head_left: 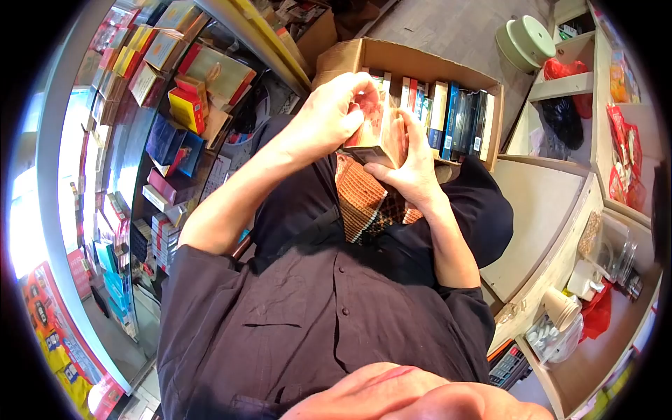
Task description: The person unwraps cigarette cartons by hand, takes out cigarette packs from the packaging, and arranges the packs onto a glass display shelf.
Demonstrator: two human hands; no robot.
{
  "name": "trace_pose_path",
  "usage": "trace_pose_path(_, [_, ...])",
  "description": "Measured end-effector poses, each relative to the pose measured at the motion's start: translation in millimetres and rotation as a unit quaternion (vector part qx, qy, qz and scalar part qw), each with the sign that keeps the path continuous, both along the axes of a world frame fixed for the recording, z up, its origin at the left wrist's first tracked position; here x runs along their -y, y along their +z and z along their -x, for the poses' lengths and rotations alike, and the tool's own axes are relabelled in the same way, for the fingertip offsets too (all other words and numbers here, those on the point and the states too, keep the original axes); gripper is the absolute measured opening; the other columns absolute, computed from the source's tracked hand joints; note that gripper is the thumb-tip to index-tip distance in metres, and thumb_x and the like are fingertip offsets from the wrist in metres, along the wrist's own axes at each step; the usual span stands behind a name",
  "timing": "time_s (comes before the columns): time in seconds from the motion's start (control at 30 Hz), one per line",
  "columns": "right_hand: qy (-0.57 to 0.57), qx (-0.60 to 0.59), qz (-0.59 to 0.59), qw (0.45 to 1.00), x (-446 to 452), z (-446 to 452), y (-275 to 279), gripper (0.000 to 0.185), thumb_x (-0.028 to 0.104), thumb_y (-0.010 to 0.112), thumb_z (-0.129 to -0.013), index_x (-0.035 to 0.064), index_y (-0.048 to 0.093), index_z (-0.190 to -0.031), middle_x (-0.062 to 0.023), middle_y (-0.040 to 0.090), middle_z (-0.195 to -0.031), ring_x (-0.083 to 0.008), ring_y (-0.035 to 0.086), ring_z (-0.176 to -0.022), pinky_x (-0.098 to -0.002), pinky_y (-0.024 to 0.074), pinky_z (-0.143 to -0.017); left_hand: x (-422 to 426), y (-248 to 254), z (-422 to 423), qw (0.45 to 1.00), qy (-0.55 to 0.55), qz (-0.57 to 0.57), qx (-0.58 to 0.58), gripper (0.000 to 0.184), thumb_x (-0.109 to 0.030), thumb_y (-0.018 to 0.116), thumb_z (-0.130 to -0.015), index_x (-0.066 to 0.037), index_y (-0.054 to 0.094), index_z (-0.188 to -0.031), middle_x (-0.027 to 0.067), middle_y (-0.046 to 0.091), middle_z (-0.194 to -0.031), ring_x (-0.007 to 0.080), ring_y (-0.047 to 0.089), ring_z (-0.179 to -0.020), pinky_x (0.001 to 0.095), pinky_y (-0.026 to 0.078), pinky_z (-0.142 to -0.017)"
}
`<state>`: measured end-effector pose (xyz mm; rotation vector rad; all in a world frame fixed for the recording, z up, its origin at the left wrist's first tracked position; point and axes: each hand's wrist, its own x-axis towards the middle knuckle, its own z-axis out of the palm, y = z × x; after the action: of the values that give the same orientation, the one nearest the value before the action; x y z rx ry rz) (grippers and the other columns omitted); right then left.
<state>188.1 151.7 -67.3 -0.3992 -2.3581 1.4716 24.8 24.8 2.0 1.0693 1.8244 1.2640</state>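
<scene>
A thick book with a worn reddish cover is held tilted above the lap. My right hand wraps round its right side, the thumb on the near edge and the fingers along the far side. At its left side the fingers of my left hand are curled in against the reddish cover; their tips are partly hidden. Beneath the book lies a brown checked cloth. Just beyond the hands is an open cardboard box with a row of upright books.
Shelves of books and small boxes rise on the left beside glass. A pale green stool stands at the back right. Along the right are open cabinets with plastic bags, stacked cups and a calculator.
</scene>
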Motion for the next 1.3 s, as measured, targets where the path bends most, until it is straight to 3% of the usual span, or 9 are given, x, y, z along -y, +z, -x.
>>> trace_pose_path(0.2, [-0.008, 0.004, 0.05, 0.999, -2, 3, 18, 0.102, 0.029, 0.089, -0.056, 0.0032, 0.035, -0.139, -0.015, 0.047, -0.129, -0.0278, 0.049, -0.117, -0.0381, 0.0406, -0.1, -4, 0, 7, 0.99, 0.11, -0.071, -0.049, 0.026, 0.003, 0.041, -0.084, 0.0, 0.059, -0.103, 0.0027, 0.061, -0.095, 0.0101, 0.057, -0.091, 0.025, 0.046, -0.085])
trace_pose_path(0.4, [-0.068, -0.014, -0.048, 0.996, -14, 4, 13, 0.1, 0.029, 0.09, -0.055, 0.0039, 0.037, -0.136, -0.0194, 0.047, -0.125, -0.0349, 0.047, -0.118, -0.0428, 0.0399, -0.1, -3, 5, 11, 0.998, -0.006, -0.004, -0.06, 0.019, -0.019, 0.069, -0.085, -0.005, 0.06, -0.095, 0.0027, 0.057, -0.098, 0.0121, 0.053, -0.097, 0.0268, 0.041, -0.089])
trace_pose_path(0.53, [-0.084, -0.026, -0.141, 0.986, -12, 7, 15, 0.099, 0.03, 0.09, -0.054, 0.005, 0.037, -0.134, -0.0182, 0.048, -0.118, -0.0353, 0.048, -0.111, -0.0446, 0.0419, -0.094, 2, 0, 14, 0.988, -0.006, 0.011, -0.154, 0.023, -0.022, 0.071, -0.082, -0.007, 0.06, -0.095, 0.0059, 0.055, -0.098, 0.0192, 0.053, -0.102, 0.0307, 0.041, -0.091])
trace_pose_path(0.77, [-0.085, -0.035, -0.203, 0.975, -8, 9, 11, 0.096, 0.03, 0.091, -0.053, 0.0054, 0.04, -0.131, -0.0163, 0.05, -0.117, -0.035, 0.049, -0.11, -0.0444, 0.0415, -0.095, 5, -3, 12, 0.975, -0.007, 0.032, -0.22, 0.019, -0.021, 0.069, -0.084, -0.006, 0.061, -0.093, 0.0061, 0.057, -0.096, 0.0178, 0.055, -0.096, 0.0305, 0.044, -0.086])
trace_pose_path(0.83, [-0.086, -0.044, -0.179, 0.979, -6, 9, 10, 0.096, 0.03, 0.091, -0.052, 0.0053, 0.041, -0.131, -0.016, 0.05, -0.116, -0.0346, 0.049, -0.109, -0.045, 0.0417, -0.094, 3, 0, 7, 0.997, 0.028, 0.07, -0.01, 0.017, -0.019, 0.068, -0.086, -0.004, 0.061, -0.091, 0.0052, 0.06, -0.088, 0.0157, 0.058, -0.084, 0.0281, 0.047, -0.076])
trace_pose_path(0.93, [-0.07, -0.056, -0.125, 0.988, -3, 7, 2, 0.096, 0.031, 0.091, -0.052, 0.0055, 0.041, -0.13, -0.0159, 0.05, -0.116, -0.0345, 0.05, -0.108, -0.0449, 0.0419, -0.094, 3, -6, 6, 0.995, 0.018, 0.085, 0.037, 0.015, -0.015, 0.063, -0.088, -0.001, 0.059, -0.09, 0.0039, 0.061, -0.079, 0.0119, 0.057, -0.073, 0.0261, 0.047, -0.067])
trace_pose_path(1.03, [-0.052, -0.055, -0.177, 0.981, 6, 5, 10, 0.095, 0.026, 0.091, -0.053, 0.0052, 0.042, -0.132, -0.018, 0.049, -0.125, -0.0337, 0.05, -0.117, -0.0414, 0.0413, -0.1, 2, -8, 6, 0.99, 0.055, 0.076, -0.103, 0.013, -0.012, 0.06, -0.09, 0.0, 0.058, -0.089, 0.0035, 0.059, -0.074, 0.0088, 0.055, -0.071, 0.0258, 0.046, -0.065])
trace_pose_path(1.2, [-0.073, -0.075, -0.131, 0.986, 6, 12, 10, 0.096, 0.033, 0.09, -0.053, 0.0053, 0.041, -0.131, -0.0176, 0.05, -0.12, -0.0363, 0.049, -0.112, -0.0454, 0.0409, -0.096, -2, -10, 1, 0.986, 0.108, -0.007, -0.124, 0.012, -0.011, 0.055, -0.093, 0.0, 0.058, -0.089, 0.0024, 0.057, -0.073, 0.0077, 0.053, -0.067, 0.0246, 0.045, -0.062])
trace_pose_path(1.3, [-0.092, -0.053, -0.163, 0.981, 0, 14, 9, 0.096, 0.032, 0.09, -0.054, 0.0053, 0.041, -0.131, -0.0182, 0.05, -0.122, -0.0365, 0.049, -0.112, -0.0457, 0.0409, -0.096, -2, -3, 4, 0.997, 0.079, 0.009, 0.022, 0.013, -0.014, 0.057, -0.094, -0.001, 0.059, -0.09, 0.0005, 0.057, -0.074, 0.0067, 0.053, -0.067, 0.0239, 0.045, -0.063])
